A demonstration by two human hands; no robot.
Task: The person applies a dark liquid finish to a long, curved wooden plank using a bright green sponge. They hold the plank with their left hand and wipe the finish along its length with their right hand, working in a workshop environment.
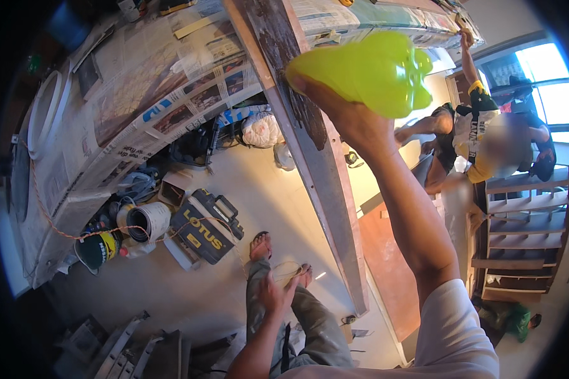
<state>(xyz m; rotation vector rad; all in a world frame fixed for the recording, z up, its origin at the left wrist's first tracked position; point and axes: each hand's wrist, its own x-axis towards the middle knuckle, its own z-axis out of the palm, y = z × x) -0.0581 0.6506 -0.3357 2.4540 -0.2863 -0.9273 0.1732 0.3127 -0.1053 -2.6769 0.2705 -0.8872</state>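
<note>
My right hand [354, 120] is wrapped round a bright yellow-green plastic bottle [385, 72], tipped on its side with its lobed base toward the right. The bottle's mouth end is hidden. Under that end runs a long narrow board [332, 211], and a dark brown, wet-looking smear [291, 95] covers its far part. Lower down, in front of my legs, my left hand [273, 294] is closed at the edge of a pale round shallow thing [286, 273], a lid or dish whose kind I cannot make out.
Newspaper covers a table [139, 114] at left. Below it stand a black toolbox [207, 226], an open can [150, 222], a green pail [98, 249] and an orange cord [50, 224]. Another person [480, 132] works at right, beside a wooden slatted frame [525, 234].
</note>
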